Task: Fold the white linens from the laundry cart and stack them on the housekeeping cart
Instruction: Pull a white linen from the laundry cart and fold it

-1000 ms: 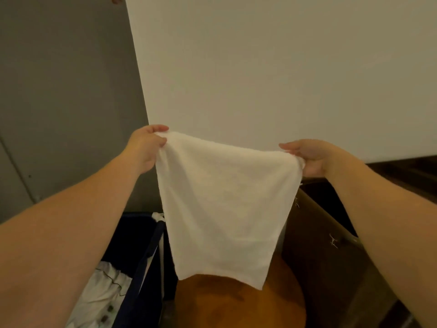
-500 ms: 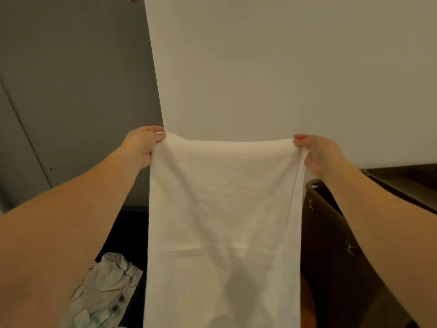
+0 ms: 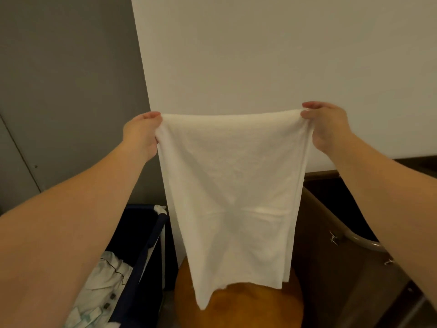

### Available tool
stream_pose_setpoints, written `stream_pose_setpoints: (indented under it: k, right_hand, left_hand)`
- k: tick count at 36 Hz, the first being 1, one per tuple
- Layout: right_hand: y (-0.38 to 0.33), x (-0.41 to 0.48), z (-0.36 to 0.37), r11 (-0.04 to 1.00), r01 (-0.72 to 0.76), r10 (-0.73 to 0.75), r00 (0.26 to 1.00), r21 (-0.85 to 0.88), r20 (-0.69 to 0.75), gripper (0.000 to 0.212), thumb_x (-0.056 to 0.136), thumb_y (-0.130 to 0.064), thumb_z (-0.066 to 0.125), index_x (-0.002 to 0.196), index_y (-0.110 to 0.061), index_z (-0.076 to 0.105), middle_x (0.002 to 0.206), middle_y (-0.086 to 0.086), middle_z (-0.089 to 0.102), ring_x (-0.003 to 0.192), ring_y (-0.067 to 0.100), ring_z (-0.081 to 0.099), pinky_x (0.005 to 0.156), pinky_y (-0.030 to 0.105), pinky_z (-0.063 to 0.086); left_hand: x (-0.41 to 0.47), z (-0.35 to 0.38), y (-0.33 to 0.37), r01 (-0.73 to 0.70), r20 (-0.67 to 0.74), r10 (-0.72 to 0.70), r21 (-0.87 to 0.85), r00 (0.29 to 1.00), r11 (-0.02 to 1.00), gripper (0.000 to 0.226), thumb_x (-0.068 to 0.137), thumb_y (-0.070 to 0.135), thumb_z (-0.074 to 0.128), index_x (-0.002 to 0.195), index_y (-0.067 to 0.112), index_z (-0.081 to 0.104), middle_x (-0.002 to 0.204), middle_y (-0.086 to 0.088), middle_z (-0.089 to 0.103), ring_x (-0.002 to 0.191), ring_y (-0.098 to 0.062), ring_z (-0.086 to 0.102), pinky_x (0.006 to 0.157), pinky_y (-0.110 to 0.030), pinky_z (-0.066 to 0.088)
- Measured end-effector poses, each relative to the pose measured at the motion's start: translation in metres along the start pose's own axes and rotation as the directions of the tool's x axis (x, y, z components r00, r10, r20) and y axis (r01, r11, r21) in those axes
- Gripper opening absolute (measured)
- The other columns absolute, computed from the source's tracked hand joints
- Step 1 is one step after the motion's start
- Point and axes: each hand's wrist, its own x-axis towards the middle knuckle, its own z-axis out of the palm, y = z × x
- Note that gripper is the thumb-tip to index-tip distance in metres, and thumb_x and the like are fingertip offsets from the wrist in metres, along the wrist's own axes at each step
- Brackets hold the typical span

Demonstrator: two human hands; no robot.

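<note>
A white towel (image 3: 233,192) hangs in the air in front of me, stretched flat by its top edge. My left hand (image 3: 141,136) pinches its upper left corner and my right hand (image 3: 327,125) pinches its upper right corner. The towel's lower end dangles free, doubled along part of its length, above a round orange-brown surface (image 3: 255,306). The dark blue laundry cart (image 3: 151,242) stands at the lower left with light crumpled fabric (image 3: 99,290) inside. A dark brown cart (image 3: 335,268) with a grey metal rail stands at the right.
A white wall (image 3: 272,55) fills the view ahead, and a grey wall (image 3: 66,91) lies to the left. The round orange-brown surface sits between the two carts, directly under the towel.
The towel's lower end has risen and now hangs shorter, above the orange-brown surface. My hands keep the same corners and sit slightly further apart and higher.
</note>
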Motion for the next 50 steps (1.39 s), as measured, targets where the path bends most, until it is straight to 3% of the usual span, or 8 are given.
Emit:
stream_pose_setpoints:
  k: [3,7,21,25,30,34,38,50]
  right_hand:
    - [-0.002,-0.001,0.001,1.0,-0.003,0.003,1.0,0.016,-0.005,0.029,0.077,0.012,0.06,0.077,-0.015,0.068,0.093,0.005,0.063,0.091,0.023,0.06,0.087,0.032,0.053]
    - [-0.001,-0.002,0.001,1.0,0.001,-0.001,1.0,0.018,-0.02,0.03,0.076,0.014,0.057,0.07,-0.014,0.064,0.083,0.004,0.06,0.084,0.023,0.056,0.079,0.031,0.05]
    - [-0.014,-0.003,-0.019,0.973,0.058,-0.069,0.997,-0.222,-0.042,0.021,0.08,0.0,0.07,0.093,-0.016,0.072,0.09,-0.006,0.064,0.083,0.006,0.058,0.075,0.017,0.046]
    - [-0.009,-0.002,-0.027,0.971,0.064,-0.082,0.994,-0.23,-0.072,0.019,0.078,-0.002,0.075,0.093,-0.014,0.073,0.086,-0.007,0.063,0.077,0.002,0.056,0.069,0.012,0.044]
    - [0.001,0.003,-0.036,0.967,0.029,-0.045,0.997,-0.255,-0.056,0.019,0.073,-0.002,0.077,0.082,-0.018,0.072,0.087,-0.006,0.065,0.086,0.008,0.059,0.084,0.022,0.046]
    - [0.013,0.01,-0.043,0.962,-0.028,0.019,0.999,-0.272,-0.036,0.019,0.073,0.0,0.077,0.076,-0.017,0.07,0.087,-0.002,0.065,0.079,0.009,0.058,0.075,0.022,0.046]
    - [0.032,0.021,-0.048,0.952,-0.106,0.1,0.994,-0.288,-0.038,0.017,0.077,0.004,0.073,0.076,-0.012,0.068,0.077,0.004,0.064,0.058,0.012,0.054,0.053,0.022,0.046]
    - [0.157,0.104,-0.02,0.907,-0.367,0.345,0.929,-0.204,-0.136,0.02,0.082,0.01,0.065,0.073,-0.008,0.061,0.082,0.012,0.063,0.066,0.02,0.063,0.049,0.021,0.054]
  left_hand:
    - [-0.003,0.0,0.001,0.062,0.011,-0.062,-0.044,0.998,0.997,0.012,0.091,0.007,0.063,0.102,0.012,0.065,0.099,-0.003,0.066,0.084,-0.01,0.064,0.062,-0.018,0.053]
    - [-0.004,-0.002,0.004,0.157,0.092,-0.155,-0.013,0.984,0.988,0.032,0.089,0.012,0.067,0.12,0.006,0.061,0.115,-0.007,0.067,0.099,-0.016,0.067,0.088,-0.029,0.053]
    - [-0.022,0.016,0.012,-0.111,-0.042,0.114,0.08,0.993,0.991,0.028,0.09,0.014,0.065,0.117,0.019,0.062,0.1,0.01,0.059,0.078,0.002,0.053,0.054,-0.01,0.035]
    - [-0.025,0.019,0.013,-0.141,-0.039,0.149,0.159,0.988,0.977,0.03,0.089,0.014,0.066,0.119,0.017,0.062,0.109,0.006,0.061,0.083,0.0,0.054,0.058,-0.011,0.036]
    - [-0.027,0.023,0.004,-0.14,-0.069,0.158,0.211,0.985,0.967,0.028,0.088,0.012,0.068,0.115,0.015,0.064,0.11,-0.002,0.064,0.081,-0.009,0.059,0.061,-0.017,0.047]
    - [-0.024,0.023,-0.014,-0.068,-0.093,0.09,0.213,0.992,0.975,0.027,0.088,0.009,0.068,0.114,0.014,0.064,0.104,-0.004,0.064,0.065,-0.006,0.057,0.056,-0.017,0.047]
    - [-0.016,0.023,-0.037,0.02,-0.069,-0.012,0.113,0.998,0.993,0.024,0.086,0.003,0.068,0.106,0.013,0.062,0.109,-0.012,0.065,0.079,-0.013,0.07,0.068,-0.02,0.056]
    - [0.087,0.042,-0.159,0.191,-0.028,-0.189,0.1,0.982,0.977,0.022,0.091,-0.001,0.06,0.11,0.009,0.054,0.093,-0.011,0.063,0.072,-0.013,0.066,0.067,-0.021,0.057]
